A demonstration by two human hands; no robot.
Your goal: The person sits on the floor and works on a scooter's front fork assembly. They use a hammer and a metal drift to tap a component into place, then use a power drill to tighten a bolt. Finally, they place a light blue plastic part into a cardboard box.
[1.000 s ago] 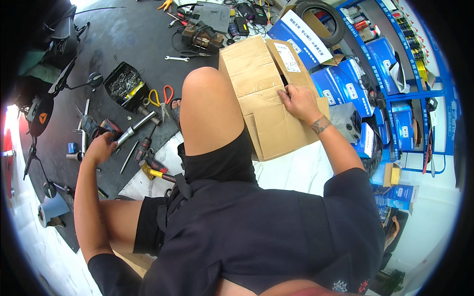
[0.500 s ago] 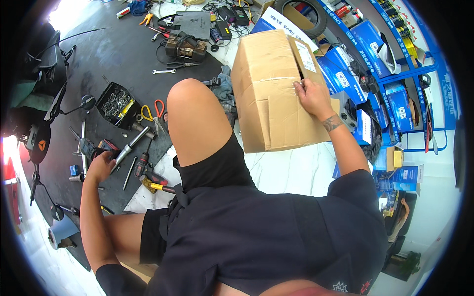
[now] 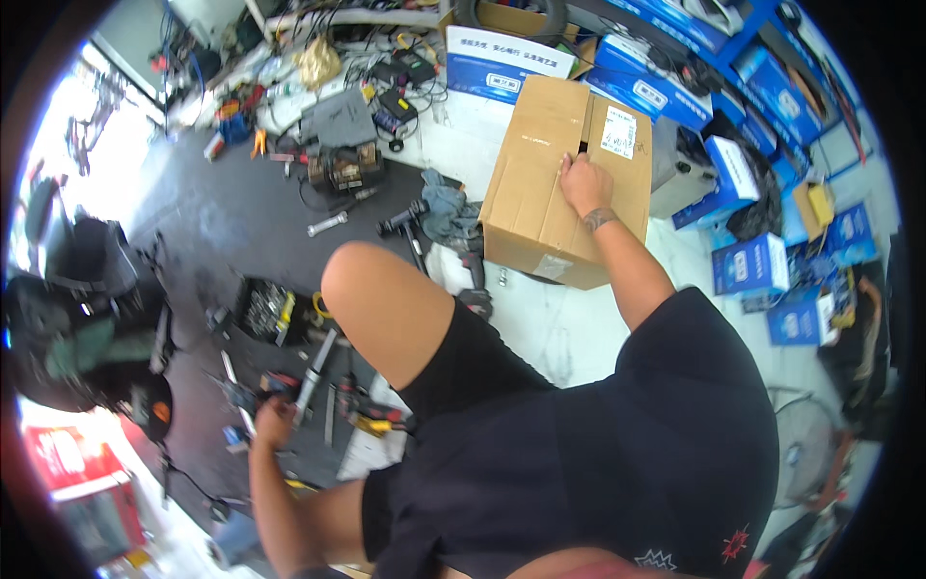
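A brown cardboard box (image 3: 528,183) stands on the pale floor at the right, with a white label on its top. My right hand (image 3: 585,185) is closed at the gap between its top flaps, its fingertips hooked into the slot. At the lower left, my left hand (image 3: 277,422) reaches down to the dark mat, right against a cordless power tool (image 3: 280,383). Blur hides whether its fingers grip that tool. A silver metal tube (image 3: 315,372) lies just right of the hand. Beyond it sits a black tray (image 3: 253,289) holding many small metal parts.
A cordless impact tool (image 3: 475,285) and a blue-grey cloth (image 3: 449,212) lie between my knee and the box. A wrench (image 3: 328,224) is on the mat (image 3: 207,217). Blue cartons (image 3: 637,85) crowd the right and back. A scooter (image 3: 96,318) stands left.
The box has moved down and away from me and now stands on the floor, my right hand still at its flap. My view has shifted; the left hand stays by the power tool.
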